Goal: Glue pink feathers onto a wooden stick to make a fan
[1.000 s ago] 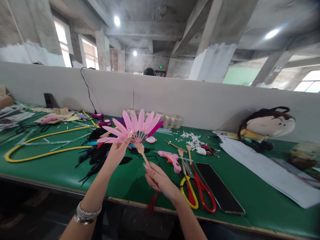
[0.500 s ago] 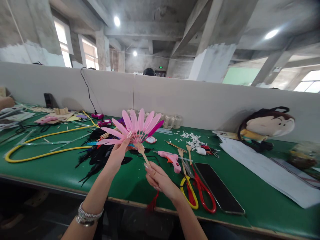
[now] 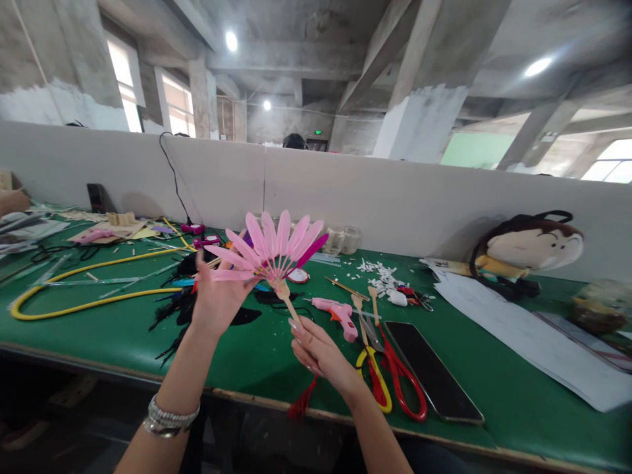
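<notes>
A feather fan [image 3: 282, 253], with pale pink feathers and one magenta feather at its right edge, is spread above the table. My right hand [image 3: 320, 352] is closed round its wooden handle, and a red tassel [image 3: 303, 400] hangs below that hand. At the fan's left side is my left hand [image 3: 220, 299], thumb raised and apart from the fingers, whose tips lie partly behind the lowest feathers. Black feathers [image 3: 172, 315] lie on the table behind my left hand. Right of the fan rests a pink glue gun [image 3: 336, 315].
Yellow-handled scissors [image 3: 374, 382], red-handled scissors [image 3: 403, 382] and a phone [image 3: 433, 368] lie at right. White scraps [image 3: 382, 278], paper sheets [image 3: 523, 336] and a plush doll bag [image 3: 528, 250] are farther back. A yellow tube [image 3: 99, 266] curves leftward. A partition [image 3: 395, 197] bounds the table.
My left hand has come off the fan's feathers, shifting left and opening its fingers. The fan has moved slightly right, still in my right hand.
</notes>
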Demonstrator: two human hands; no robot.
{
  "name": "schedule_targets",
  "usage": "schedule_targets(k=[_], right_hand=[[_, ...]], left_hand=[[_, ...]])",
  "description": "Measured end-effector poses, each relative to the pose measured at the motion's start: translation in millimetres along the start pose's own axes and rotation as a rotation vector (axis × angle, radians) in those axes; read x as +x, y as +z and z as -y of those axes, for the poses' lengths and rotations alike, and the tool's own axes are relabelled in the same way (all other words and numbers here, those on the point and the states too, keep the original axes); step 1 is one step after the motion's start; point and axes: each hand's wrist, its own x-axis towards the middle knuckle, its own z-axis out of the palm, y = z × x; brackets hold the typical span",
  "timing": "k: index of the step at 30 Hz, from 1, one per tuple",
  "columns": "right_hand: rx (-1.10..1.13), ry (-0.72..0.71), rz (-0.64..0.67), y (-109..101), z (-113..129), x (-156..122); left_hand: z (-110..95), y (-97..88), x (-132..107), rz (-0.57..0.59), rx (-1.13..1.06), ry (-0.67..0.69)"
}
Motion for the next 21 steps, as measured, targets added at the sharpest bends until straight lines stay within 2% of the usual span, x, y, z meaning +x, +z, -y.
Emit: schedule_targets(k=[3,6,9,14,17,19,21], right_hand=[[0.009,-0.024,-0.008,0.0,0.4,0.1],[-0.003,-0.001,-0.027,0.7,1.8,0.0],[-0.007,0.011,-0.040,1.0,3.0,-0.2],[-0.017,-0.017,-0.056,-0.4,3.4,-0.1],[-0.037,-0.039,-0.081,-0.6,3.4,-0.1],[-0.065,-0.051,-0.099,-0.1,3.9,0.0],[-0.089,-0.060,-0.107,0.8,4.7,0.3]], left_hand=[[-13.9,4.8,-4.9,0.029,-0.151,0.079],[-22.6,2.5,-8.4,-0.002,-0.224,0.136],[-29.2,-4.7,-12.0,-0.065,-0.237,0.218],[-38.1,-26.8,-23.2,-0.195,-0.138,0.468],[-34.0,-43.3,-29.6,-0.212,-0.119,0.441],[-24.3,-50.5,-32.6,-0.245,-0.229,0.406],[-9.4,-51.6,-36.3,-0.245,-0.353,0.273]])
